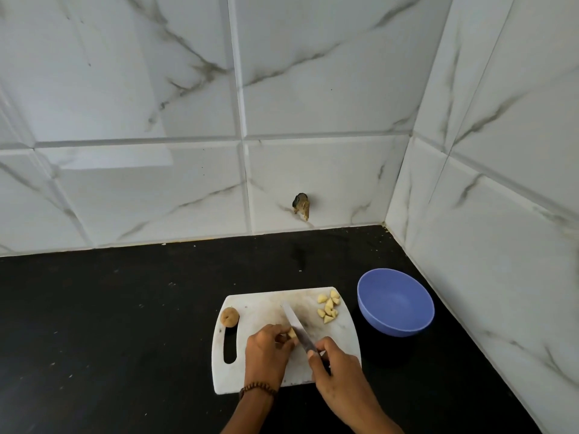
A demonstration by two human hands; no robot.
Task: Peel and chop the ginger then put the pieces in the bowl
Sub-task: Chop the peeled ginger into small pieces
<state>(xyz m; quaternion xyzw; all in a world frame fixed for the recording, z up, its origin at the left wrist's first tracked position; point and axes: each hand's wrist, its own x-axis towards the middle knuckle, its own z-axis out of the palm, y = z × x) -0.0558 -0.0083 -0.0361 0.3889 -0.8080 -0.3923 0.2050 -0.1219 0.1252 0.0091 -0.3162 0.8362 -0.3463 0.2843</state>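
Observer: Head view, lower centre. Right hand (336, 368) is nearest the lens, fingers curled round the handle of the knife (296, 324), one fingertip laid forward toward the blade. Blade angles up-left over the white cutting board (250, 303).

Checker: Left hand?

Observer: Left hand (266, 352), with a beaded bracelet (257, 388) at the wrist, sits just left of the blade. Its fingertips pinch a small pale ginger piece (292, 332) down on the board. Blade lies against that piece; cannot tell whether it has bitten in.

Checker: Done so far?

Observer: Chopped pieces (328, 306) are heaped at the board's upper right corner, pale yellow, no skin showing. Blue bowl (396, 302) stands right of the board, near but apart; no pieces visible in it.

Checker: Left to do?

Observer: Judgement: chopping is well along and the held piece is still to be cut. A brown round lump (229, 316) sits at the board's upper left edge, above the handle slot; unpeeled ginger or a trimmed end, cannot tell. Transfer to the bowl not yet begun.

Checker: Surroundings?

Observer: Black counter (125, 308), marble-look tiled walls behind and right.
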